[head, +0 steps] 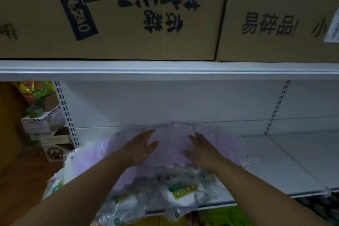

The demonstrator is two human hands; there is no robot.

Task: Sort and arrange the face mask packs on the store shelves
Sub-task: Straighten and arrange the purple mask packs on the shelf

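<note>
Lower centre of frame: your left hand and right hand lie flat, fingers straight, on the lilac face mask packs heaped on the white shelf. Press evenly; slide the heap back squarely.

Dim light falls on a white metal shelf with slotted uprights and a white back panel; two cardboard boxes sit on the shelf above.
</note>
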